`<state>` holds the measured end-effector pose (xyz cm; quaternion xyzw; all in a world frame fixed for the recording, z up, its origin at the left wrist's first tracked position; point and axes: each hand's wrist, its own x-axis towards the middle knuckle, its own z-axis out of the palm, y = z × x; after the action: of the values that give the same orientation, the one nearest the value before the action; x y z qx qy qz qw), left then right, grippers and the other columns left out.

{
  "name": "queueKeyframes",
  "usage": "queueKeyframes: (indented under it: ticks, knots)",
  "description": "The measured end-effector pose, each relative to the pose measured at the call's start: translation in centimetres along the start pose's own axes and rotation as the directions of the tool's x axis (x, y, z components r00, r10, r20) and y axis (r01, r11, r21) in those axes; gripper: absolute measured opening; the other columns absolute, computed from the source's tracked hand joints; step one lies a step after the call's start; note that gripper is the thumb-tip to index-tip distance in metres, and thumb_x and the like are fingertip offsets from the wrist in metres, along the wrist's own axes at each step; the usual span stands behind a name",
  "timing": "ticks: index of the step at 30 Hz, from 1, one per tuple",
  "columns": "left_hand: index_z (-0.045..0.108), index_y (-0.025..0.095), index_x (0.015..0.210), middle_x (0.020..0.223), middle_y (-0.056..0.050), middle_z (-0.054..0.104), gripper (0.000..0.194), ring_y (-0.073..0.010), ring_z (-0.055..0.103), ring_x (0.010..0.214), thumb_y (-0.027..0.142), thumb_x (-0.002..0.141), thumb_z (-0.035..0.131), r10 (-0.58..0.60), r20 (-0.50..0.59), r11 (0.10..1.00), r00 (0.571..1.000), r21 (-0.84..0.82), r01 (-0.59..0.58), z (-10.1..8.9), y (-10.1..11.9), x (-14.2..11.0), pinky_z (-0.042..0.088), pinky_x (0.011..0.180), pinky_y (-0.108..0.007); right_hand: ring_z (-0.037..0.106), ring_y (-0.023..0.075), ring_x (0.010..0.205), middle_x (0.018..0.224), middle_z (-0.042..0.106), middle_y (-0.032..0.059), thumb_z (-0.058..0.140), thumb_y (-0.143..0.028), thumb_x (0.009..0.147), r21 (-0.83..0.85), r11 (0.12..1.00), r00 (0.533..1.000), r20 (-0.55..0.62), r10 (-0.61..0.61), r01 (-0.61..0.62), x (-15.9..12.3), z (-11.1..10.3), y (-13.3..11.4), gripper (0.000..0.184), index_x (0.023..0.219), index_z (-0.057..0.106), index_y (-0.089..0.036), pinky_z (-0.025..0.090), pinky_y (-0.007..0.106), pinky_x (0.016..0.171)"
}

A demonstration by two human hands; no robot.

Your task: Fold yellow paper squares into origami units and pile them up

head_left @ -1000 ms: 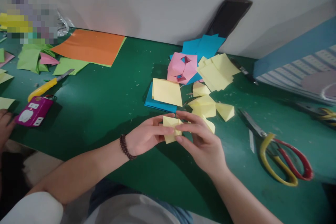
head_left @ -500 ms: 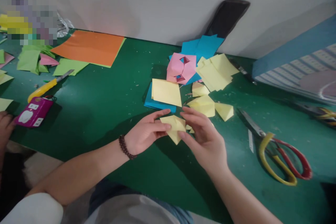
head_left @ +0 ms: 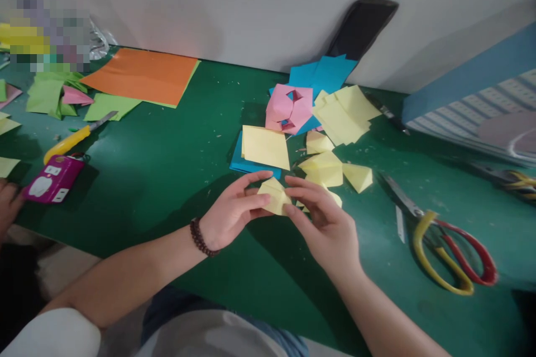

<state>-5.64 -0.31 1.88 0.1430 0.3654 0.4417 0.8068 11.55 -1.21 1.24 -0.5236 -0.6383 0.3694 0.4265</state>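
Between my two hands is a small folded piece of yellow paper. My left hand, with a dark bead bracelet at the wrist, pinches its left side between thumb and fingers. On the right edge, the thumb and fingers of my right hand grip the same piece. Just beyond lies a stack of yellow paper squares on blue paper. Folded yellow pieces rest past my right hand, partly covered by it. A pink folded paper shape sits behind them.
Open scissors lie at right, near pliers. A phone leans on the wall. Orange paper, a yellow-handled knife and a purple box are at left. Another person's hand touches the box.
The folded yellow paper has been turned in my fingers: its point faced down toward me before, and now a peak points away. Both hands stay in nearly the same place.
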Motion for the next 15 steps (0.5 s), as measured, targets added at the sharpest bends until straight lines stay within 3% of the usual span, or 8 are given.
queueKeyframes:
  ticks: [5, 9, 15]
  knots:
    - [0.062, 0.019, 0.111, 0.08, -0.001, 0.07, 0.05, -0.0131, 0.065, 0.075, 0.013, 0.064, 0.081, 0.043, 0.02, 0.996, 0.999, 0.074, -0.045, -0.34, -0.27, 0.18, 0.051, 0.078, -0.028, 0.064, 0.0237, 0.108, 0.115, 0.068, 0.0045, 0.067, -0.031, 0.083, 0.038, 0.999, 1.0, 0.029, -0.007, 0.006, -0.07, 0.02, -0.08, 0.014, 0.097, 0.071, -0.03, 0.053, 0.046, 0.094]
    - [0.063, 0.02, 0.112, 0.087, -0.002, 0.072, 0.05, -0.015, 0.067, 0.082, 0.014, 0.065, 0.081, 0.147, 0.038, 0.969, 0.988, 0.197, -0.151, -0.51, -0.38, 0.12, 0.052, 0.081, -0.029, 0.065, 0.0198, 0.104, 0.111, 0.069, 0.0029, 0.066, -0.033, 0.085, 0.273, 0.954, 0.992, 0.029, 0.121, -0.124, 0.12, -0.14, 0.17, 0.022, 0.106, 0.066, -0.031, 0.056, 0.037, 0.088]
    - [0.062, 0.023, 0.121, 0.088, -0.002, 0.071, 0.055, -0.0175, 0.066, 0.087, 0.017, 0.07, 0.08, 0.283, 0.107, 0.862, 0.953, 0.406, -0.302, -0.35, -0.04, -0.24, 0.052, 0.083, -0.03, 0.066, 0.0138, 0.075, 0.087, 0.068, 0.0, 0.066, -0.037, 0.084, 0.449, 0.842, 0.954, 0.171, 0.247, -0.299, 0.55, -0.61, 0.7, 0.03, 0.113, 0.061, -0.03, 0.058, 0.03, 0.071]
